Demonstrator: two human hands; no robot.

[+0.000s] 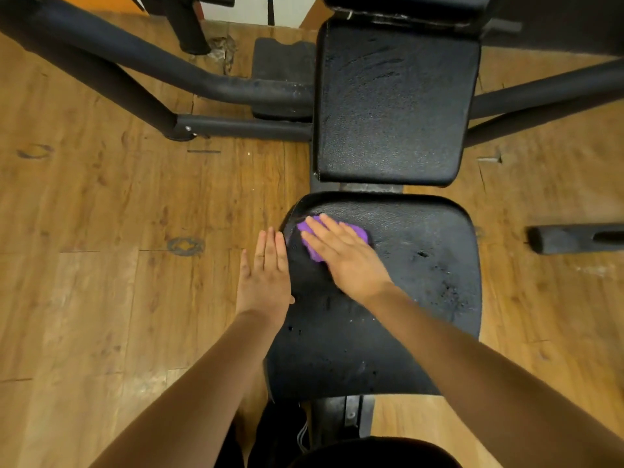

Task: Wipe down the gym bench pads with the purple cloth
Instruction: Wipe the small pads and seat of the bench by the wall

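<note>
Right hand point(347, 258) covers most of purple cloth point(354, 229).

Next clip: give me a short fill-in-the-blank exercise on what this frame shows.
1. The right hand presses the purple cloth on the ____ pad.
2. The left hand lies flat by that pad's ____ edge.
3. The floor is made of ____.

Missing words: seat; left; wood
</note>
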